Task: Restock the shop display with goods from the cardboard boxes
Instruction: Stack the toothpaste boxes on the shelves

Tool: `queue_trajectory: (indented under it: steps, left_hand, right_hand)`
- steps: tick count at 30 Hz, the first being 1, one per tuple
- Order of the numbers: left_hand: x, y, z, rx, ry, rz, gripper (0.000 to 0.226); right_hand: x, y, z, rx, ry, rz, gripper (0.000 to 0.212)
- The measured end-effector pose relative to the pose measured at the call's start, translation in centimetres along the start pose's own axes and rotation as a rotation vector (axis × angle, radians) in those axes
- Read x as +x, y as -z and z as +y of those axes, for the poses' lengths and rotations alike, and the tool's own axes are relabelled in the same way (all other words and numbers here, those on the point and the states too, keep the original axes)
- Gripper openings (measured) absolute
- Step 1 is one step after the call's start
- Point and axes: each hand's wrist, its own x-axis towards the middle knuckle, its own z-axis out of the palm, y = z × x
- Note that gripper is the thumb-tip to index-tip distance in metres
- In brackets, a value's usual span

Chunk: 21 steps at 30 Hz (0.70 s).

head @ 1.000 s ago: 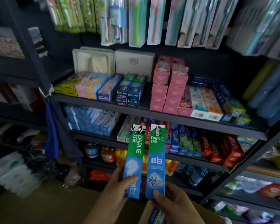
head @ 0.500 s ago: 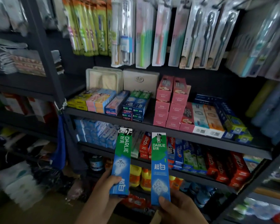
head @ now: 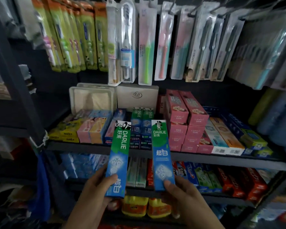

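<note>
The left hand [head: 96, 189] gripped the lower end of one green-and-blue Darlie box [head: 118, 158], thumb across its face; the right hand [head: 182, 194] gripped a second Darlie box [head: 162, 154] likewise. Both boxes stood nearly upright, apart, before the front edge of the middle shelf [head: 89, 148], near its shelved Darlie stack [head: 141, 128].

Toothbrush packs [head: 163, 42] cut off at top edge, left shelving [head: 5, 90] blurred, both forearms cropped below
</note>
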Motion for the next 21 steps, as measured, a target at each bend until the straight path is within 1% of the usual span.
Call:
queue_trajectory:
  steps: [1, 3, 6, 7, 9, 10, 13, 16, 17, 19, 20, 21]
  left_hand:
    - [0.7, 0.3, 0.7, -0.019, 0.007, -0.012, 0.022]
    - [1.8, 0.7, 1.6, -0.042, 0.020, -0.041, 0.022]
    - [3.5, 1.4, 2.2, -0.039, 0.035, -0.072, 0.022]
    - [3.9, 1.5, 2.4, -0.042, 0.032, -0.076, 0.022]
    - [4.6, 1.7, 2.6, -0.048, 0.033, -0.067, 0.021]
    - [4.9, 1.7, 2.8, -0.042, 0.038, -0.066, 0.021]
    - [5.7, 2.0, 3.1, -0.057, 0.039, -0.074, 0.021]
    - [5.9, 2.1, 3.4, -0.086, 0.034, -0.076, 0.020]
    - [5.9, 2.0, 3.6, -0.106, 0.031, -0.090, 0.025]
    - [6.0, 2.0, 3.8, -0.119, 0.028, -0.102, 0.064]
    - [6.0, 2.1, 3.7, -0.118, 0.021, -0.093, 0.068]
    - [6.1, 2.0, 3.7, -0.128, 0.025, -0.085, 0.057]
  right_hand:
    - [0.6, -0.6, -0.5, 0.040, 0.014, 0.033, 0.019]
    - [1.8, -1.5, -1.4, 0.095, 0.040, 0.079, 0.031]
    - [3.2, -2.1, -2.3, 0.155, 0.064, 0.156, 0.029]
    - [3.7, -2.1, -2.6, 0.165, 0.074, 0.169, 0.035]
    - [4.5, -2.2, -2.9, 0.170, 0.083, 0.213, 0.060]
    - [4.9, -2.3, -3.0, 0.176, 0.083, 0.232, 0.066]
    - [5.6, -2.2, -3.1, 0.208, 0.104, 0.257, 0.056]
    - [6.0, -2.4, -3.3, 0.226, 0.119, 0.296, 0.052]
    - [6.0, -2.5, -3.4, 0.224, 0.132, 0.303, 0.049]
    - [6.1, -2.6, -3.6, 0.231, 0.144, 0.329, 0.042]
    - [6.2, -2.7, -3.8, 0.230, 0.144, 0.338, 0.038]
    - [6.3, -2.6, -3.8, 0.228, 0.142, 0.350, 0.036]
